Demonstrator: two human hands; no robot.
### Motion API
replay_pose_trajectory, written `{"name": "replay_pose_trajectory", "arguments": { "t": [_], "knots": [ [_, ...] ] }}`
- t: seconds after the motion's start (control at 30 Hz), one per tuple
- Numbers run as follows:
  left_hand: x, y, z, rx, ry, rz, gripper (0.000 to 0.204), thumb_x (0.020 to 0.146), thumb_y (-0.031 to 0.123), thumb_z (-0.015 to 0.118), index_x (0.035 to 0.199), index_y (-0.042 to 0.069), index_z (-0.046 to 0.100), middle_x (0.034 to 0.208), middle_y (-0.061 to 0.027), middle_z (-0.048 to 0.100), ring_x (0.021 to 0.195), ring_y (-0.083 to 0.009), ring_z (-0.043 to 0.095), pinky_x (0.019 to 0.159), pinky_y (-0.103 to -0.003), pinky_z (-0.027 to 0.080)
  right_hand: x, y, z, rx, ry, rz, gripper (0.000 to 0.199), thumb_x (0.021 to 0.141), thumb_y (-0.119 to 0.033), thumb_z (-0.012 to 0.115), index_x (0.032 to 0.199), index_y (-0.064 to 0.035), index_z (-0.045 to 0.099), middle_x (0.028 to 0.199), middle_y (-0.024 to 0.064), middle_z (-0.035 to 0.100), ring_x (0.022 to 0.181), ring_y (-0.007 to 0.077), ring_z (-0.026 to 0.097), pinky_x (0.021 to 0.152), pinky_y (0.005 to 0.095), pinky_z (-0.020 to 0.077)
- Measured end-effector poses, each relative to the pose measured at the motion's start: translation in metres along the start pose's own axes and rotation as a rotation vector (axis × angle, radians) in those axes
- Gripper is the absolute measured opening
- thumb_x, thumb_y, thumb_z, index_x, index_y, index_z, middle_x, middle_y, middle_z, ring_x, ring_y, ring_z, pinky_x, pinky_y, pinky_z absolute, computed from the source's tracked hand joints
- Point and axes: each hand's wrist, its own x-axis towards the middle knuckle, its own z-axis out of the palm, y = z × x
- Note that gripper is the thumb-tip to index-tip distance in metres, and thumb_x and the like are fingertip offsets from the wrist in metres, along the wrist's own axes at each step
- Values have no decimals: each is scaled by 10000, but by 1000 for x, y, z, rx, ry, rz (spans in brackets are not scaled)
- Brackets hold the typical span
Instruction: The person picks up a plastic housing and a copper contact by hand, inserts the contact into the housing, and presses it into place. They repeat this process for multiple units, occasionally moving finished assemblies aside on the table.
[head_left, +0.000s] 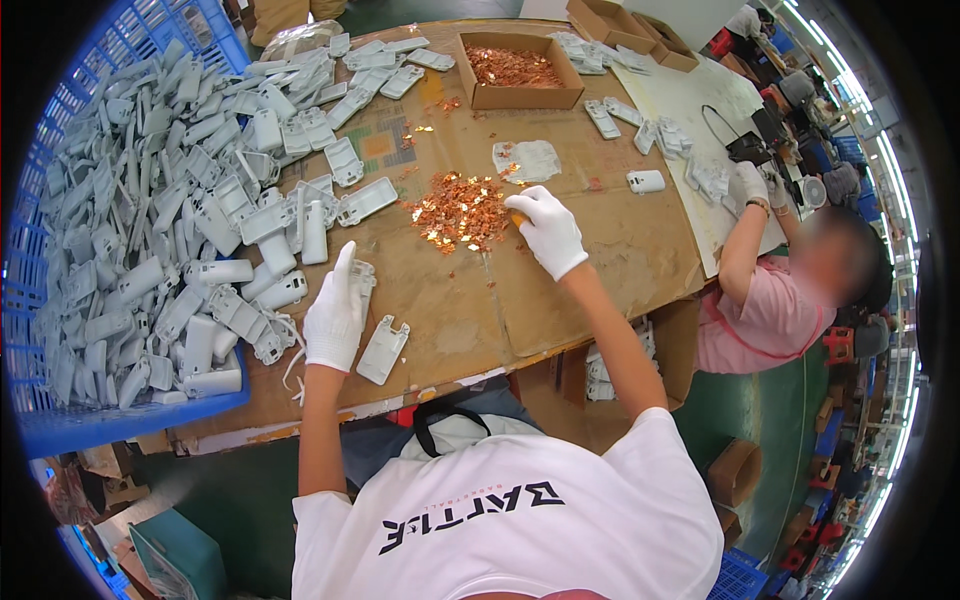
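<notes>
My left hand [335, 315], in a white glove, is by the table's near edge with its fingers stretched forward. A white plastic casing [367, 283] lies against its right side, partly hidden by the glove. Another white casing [383, 350] rests flat just to the right. My right hand [550, 232], also gloved, is closed on a small yellow-orange piece [517, 218] whose kind I cannot make out. That hand is at the right edge of a loose heap of shiny copper-coloured flakes [460, 212] on the cardboard-covered table [600, 250].
A blue crate [130, 425] on the left overflows with white casings [200, 220]. Beyond the heap stand a cardboard box of copper flakes [520, 68] and a whitish flat patch [527, 160]. At the right, a co-worker in pink [765, 320] works at the adjoining table.
</notes>
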Motion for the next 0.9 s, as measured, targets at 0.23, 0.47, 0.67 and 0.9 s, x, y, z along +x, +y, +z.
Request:
{"name": "replay_pose_trajectory", "arguments": {
  "t": [0.23,0.47,0.67,0.9],
  "knots": [
    [-18,10,-8,-591,-187,-464,684,823,-57,513,1472,134,416,986,-138,629,817,-220,626,808,-356,514,5,2,24,17,-30,232,100,814,-103,659,902,-120,704,897,120,657,841,321,653,766,426,525],
    [-18,-3,5,-427,-64,-141,672,797,-82,470,1431,141,485,1055,-119,606,913,-227,611,864,-337,493,23,-22,24,-339,-264,361,130,841,-98,618,928,-112,714,1013,168,684,954,346,678,831,451,551],
    [0,7,22,-1103,-163,-329,586,845,0,519,1426,46,457,1318,-119,583,1173,-206,580,1002,-304,451,15,-6,16,-505,-320,333,176,914,-87,554,1082,-82,605,1052,189,638,991,385,663,823,475,560],
    [4,73,15,-685,77,-109,573,770,11,650,1324,99,531,1158,-191,659,1070,-344,650,901,-384,523,-15,-110,-14,301,49,116,228,823,-18,706,1040,-74,666,868,87,698,738,196,675,666,285,532]
  ]
}}
